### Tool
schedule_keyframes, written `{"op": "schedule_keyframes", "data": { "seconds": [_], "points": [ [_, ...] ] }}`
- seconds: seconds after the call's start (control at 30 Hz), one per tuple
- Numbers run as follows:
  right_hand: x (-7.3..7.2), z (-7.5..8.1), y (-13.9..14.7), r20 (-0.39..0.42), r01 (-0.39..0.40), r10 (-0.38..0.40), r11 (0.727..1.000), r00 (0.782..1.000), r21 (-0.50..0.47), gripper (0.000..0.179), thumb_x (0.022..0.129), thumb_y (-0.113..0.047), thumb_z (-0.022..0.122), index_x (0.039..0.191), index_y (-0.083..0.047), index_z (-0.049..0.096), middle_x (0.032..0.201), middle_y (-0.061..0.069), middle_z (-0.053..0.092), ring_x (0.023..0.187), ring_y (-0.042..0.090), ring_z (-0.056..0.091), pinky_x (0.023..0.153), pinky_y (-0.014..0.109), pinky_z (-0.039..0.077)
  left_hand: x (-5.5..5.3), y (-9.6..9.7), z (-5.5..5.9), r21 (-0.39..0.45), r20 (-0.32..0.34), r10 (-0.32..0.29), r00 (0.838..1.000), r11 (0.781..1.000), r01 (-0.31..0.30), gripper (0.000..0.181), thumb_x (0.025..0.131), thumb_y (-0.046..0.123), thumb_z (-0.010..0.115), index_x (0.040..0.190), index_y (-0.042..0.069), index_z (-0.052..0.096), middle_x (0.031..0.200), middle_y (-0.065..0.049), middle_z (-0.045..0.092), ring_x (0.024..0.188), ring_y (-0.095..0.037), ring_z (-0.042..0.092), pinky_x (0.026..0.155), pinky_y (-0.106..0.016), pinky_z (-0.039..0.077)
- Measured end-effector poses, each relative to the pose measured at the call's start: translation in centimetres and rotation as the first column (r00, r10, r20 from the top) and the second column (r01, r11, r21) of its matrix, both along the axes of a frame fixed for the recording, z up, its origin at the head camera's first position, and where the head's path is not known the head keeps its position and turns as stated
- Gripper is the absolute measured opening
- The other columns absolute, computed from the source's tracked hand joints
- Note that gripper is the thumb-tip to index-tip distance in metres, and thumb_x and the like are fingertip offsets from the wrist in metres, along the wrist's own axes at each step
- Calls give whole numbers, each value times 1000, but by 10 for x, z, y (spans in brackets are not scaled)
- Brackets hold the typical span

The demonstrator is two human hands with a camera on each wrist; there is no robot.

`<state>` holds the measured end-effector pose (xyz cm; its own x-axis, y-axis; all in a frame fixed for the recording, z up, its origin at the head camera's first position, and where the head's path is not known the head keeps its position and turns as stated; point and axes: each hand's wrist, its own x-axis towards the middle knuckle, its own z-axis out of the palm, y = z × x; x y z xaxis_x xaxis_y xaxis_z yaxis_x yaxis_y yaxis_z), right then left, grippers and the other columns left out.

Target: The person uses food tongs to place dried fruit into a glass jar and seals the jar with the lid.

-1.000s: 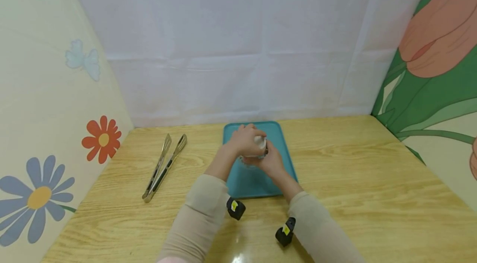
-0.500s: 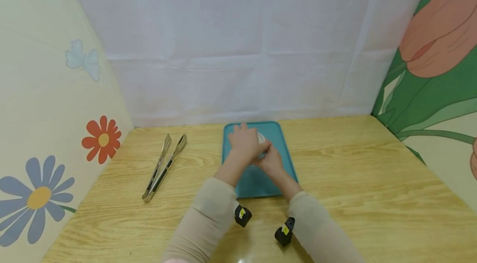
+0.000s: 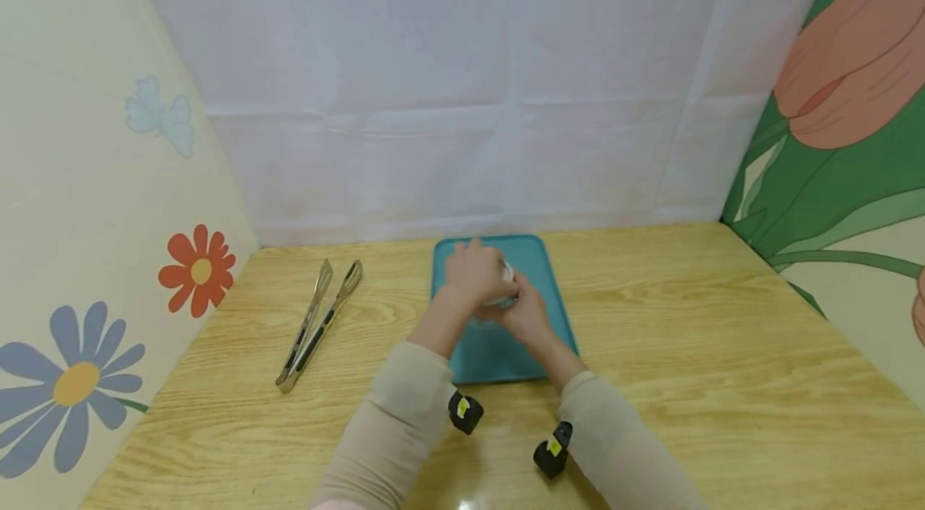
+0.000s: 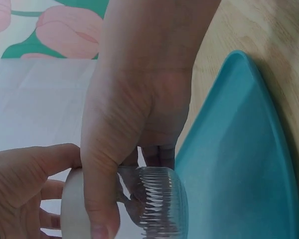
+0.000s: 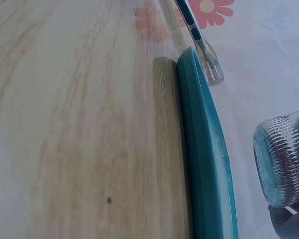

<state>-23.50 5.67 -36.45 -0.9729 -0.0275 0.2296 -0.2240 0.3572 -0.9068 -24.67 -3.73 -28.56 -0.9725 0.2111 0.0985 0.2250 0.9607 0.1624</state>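
Observation:
Both hands hold a ribbed clear glass jar (image 4: 164, 199) with a whitish lid (image 4: 74, 204), raised over a blue tray (image 3: 506, 361). My left hand (image 3: 471, 277) grips the jar, its thumb lying across the side near the lid in the left wrist view and other fingers behind the glass. Around the lid end, my right hand (image 4: 15, 191) curls its fingers. In the head view the hands overlap and hide most of the jar. The jar's ribbed base shows at the right edge of the right wrist view, where the right hand is mostly out of frame.
Metal tongs (image 3: 318, 325) with dark grips lie spread on the wooden table (image 3: 686, 349), left of the tray. A white sheet (image 3: 462, 92) hangs behind the table, and flower-painted panels (image 3: 108, 213) flank it.
My left hand has moved to the right around the jar, then slightly back left, its wrist turning. The right hand has stayed almost still. Tray and tongs have not moved.

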Motion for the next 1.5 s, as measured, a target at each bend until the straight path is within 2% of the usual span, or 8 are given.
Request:
{"op": "schedule_keyframes", "data": {
  "seconds": [0.17, 0.37, 0.7, 0.93, 1.07, 1.23, 1.37, 1.5],
  "points": [
    [0, 2, 0, 33, 1, -1, 1000, 999, -9, 74, 63, -25, 77, 127, -15, 40, 117, 5, 48, 103, 23, 46, 77, 37, 42, 0, -1, 2, 10, 24, 30, 999, 999, -30, 51, 70, 55, 57, 110, 23, 58, 107, -9, 47, 96, -29, 41, 76, -51, 34],
    [0, 2, 1, 43, -3, 3, 1000, 999, -11, 75, 63, -30, 76, 127, -16, 39, 118, 4, 47, 103, 22, 46, 76, 37, 42, 0, -2, 2, 29, 27, 17, 999, 999, -18, 49, 69, 54, 59, 106, 22, 59, 101, -9, 46, 91, -28, 41, 63, -42, 40],
    [3, 2, 4, 39, -72, 75, 995, 996, -76, 72, 64, -29, 75, 126, -20, 40, 120, -1, 45, 102, 19, 45, 73, 36, 44, -2, -9, 5, 29, 51, -143, 988, 989, 142, 50, 71, 41, 61, 117, 24, 55, 113, -9, 44, 96, -28, 41, 65, -39, 41],
    [22, 24, 1, 38, -96, 100, 992, 994, -87, 68, 69, -17, 73, 127, -9, 39, 117, 9, 46, 98, 26, 46, 69, 38, 44, -5, -16, 4, 75, 68, -294, 953, 954, 289, 47, 72, 32, 62, 117, 23, 55, 116, -7, 43, 96, -27, 39, 67, -36, 39],
    [22, 25, 2, 45, -106, 111, 990, 993, -89, 69, 70, -19, 72, 128, -9, 37, 118, 10, 45, 99, 26, 46, 69, 37, 44, -5, -17, 3, 96, 72, -330, 941, 942, 323, 47, 71, 30, 63, 117, 23, 55, 118, -5, 42, 96, -24, 38, 68, -35, 38],
    [9, 11, 3, 30, -105, 109, 990, 994, -89, 72, 68, -25, 73, 128, -13, 37, 121, 5, 44, 104, 23, 45, 74, 36, 44, -2, -11, 2, 56, 37, -269, 962, 962, 267, 55, 74, 50, 55, 124, 26, 48, 123, -6, 39, 102, -25, 38, 75, -41, 37],
    [1, 5, 1, 19, -18, 19, 999, 1000, -26, 62, 65, -24, 75, 120, -14, 48, 114, 2, 51, 102, 20, 47, 77, 35, 42, 3, -3, 2, 9, -7, -149, 989, 989, 149, 66, 73, 65, 46, 127, 26, 44, 125, -10, 38, 108, -31, 37, 78, -47, 36],
    [1, 4, -1, -2, 34, -34, 999, 999, -1, 53, 64, -14, 75, 112, -8, 53, 104, 6, 56, 95, 22, 51, 75, 35, 43, 7, 4, 2, -41, -15, -31, 999, 999, 30, 66, 75, 65, 43, 126, 23, 45, 123, -13, 39, 109, -34, 37, 75, -48, 38]
  ]
}}
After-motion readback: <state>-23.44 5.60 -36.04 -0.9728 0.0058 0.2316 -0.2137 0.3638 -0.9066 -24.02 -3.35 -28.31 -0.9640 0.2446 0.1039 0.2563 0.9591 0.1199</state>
